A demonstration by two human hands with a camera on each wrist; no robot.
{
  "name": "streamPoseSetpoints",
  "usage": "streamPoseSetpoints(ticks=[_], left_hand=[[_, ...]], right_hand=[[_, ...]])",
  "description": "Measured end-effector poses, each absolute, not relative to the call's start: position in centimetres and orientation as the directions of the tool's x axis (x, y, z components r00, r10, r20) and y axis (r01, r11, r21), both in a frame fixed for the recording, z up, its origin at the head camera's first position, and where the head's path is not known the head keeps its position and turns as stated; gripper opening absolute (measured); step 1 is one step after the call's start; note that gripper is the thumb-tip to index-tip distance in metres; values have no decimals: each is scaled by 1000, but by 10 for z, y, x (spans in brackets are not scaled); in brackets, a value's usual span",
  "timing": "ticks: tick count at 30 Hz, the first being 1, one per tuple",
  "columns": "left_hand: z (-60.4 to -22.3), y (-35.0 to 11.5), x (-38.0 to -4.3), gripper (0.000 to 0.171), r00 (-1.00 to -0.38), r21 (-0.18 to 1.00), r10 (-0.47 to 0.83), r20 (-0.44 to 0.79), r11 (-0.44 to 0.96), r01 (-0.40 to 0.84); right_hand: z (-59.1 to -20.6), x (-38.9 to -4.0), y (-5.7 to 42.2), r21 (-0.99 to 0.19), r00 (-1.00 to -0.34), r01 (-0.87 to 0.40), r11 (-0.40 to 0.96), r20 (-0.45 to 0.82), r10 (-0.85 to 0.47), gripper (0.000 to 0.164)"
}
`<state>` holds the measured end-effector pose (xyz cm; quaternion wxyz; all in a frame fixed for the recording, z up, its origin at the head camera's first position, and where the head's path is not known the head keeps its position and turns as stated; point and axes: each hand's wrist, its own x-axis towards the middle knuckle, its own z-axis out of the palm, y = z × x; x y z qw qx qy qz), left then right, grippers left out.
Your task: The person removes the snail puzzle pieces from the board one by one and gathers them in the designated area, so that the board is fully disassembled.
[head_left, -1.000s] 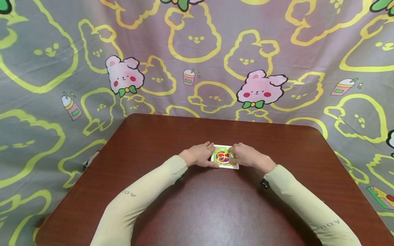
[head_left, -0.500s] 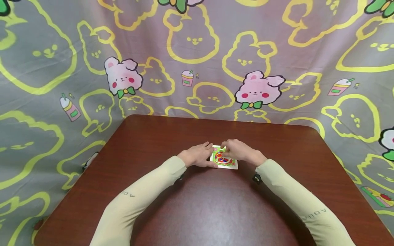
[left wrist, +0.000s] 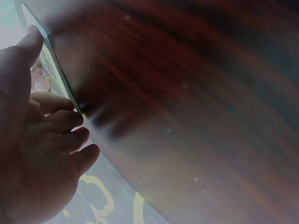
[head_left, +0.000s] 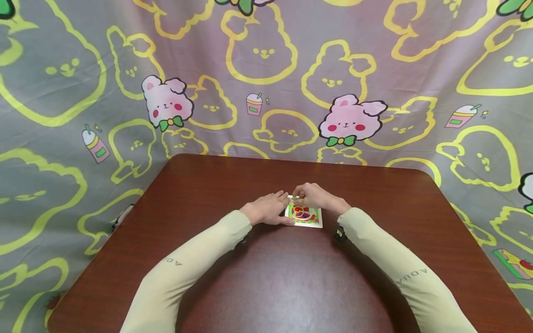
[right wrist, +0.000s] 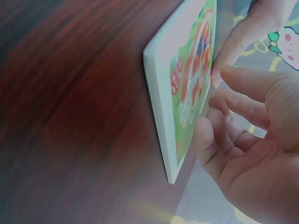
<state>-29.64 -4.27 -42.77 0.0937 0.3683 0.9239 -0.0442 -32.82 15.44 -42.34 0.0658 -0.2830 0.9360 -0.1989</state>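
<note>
A small square board (head_left: pixel 315 216) with a white border and a colourful red, blue and green picture lies flat on the table. My left hand (head_left: pixel 268 209) rests along its left side, the thumb on the near left corner. In the left wrist view, the left hand's fingertips (left wrist: pixel 77 119) reach the board's other corner. Above the far left part of the board is my right hand (head_left: pixel 315 196), its fingers bent. In the right wrist view, the right hand's thumb (right wrist: pixel 243 79) and fingers come close to the board's edge. Whether the right fingertips pinch anything is hidden.
The brown wooden table (head_left: pixel 275 277) has rounded far corners. Behind it and along both sides hangs a grey patterned curtain (head_left: pixel 266 101). A black device (head_left: pixel 340 232) is worn at the right wrist.
My right hand has moved left and away from me, from the board's right side to its far left part, uncovering more of the picture. The left hand and the board stay in place.
</note>
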Motion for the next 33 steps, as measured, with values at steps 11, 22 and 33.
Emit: streamPoseSetpoints(ticks=[11, 22, 33], left_hand=[[-426, -40, -294, 91, -722, -17, 658, -213, 737, 676], [-428, -42, -295, 92, -723, -8, 655, -221, 740, 673], [-427, -41, -296, 91, -717, 11, 660, -226, 737, 675]], right_hand=[[-428, -330, 153, -396, -827, -506, 767, -33, -562, 19], [-430, -324, 151, -396, -830, -499, 771, -35, -556, 23], [-431, -326, 152, -429, -828, -476, 768, -76, -555, 27]])
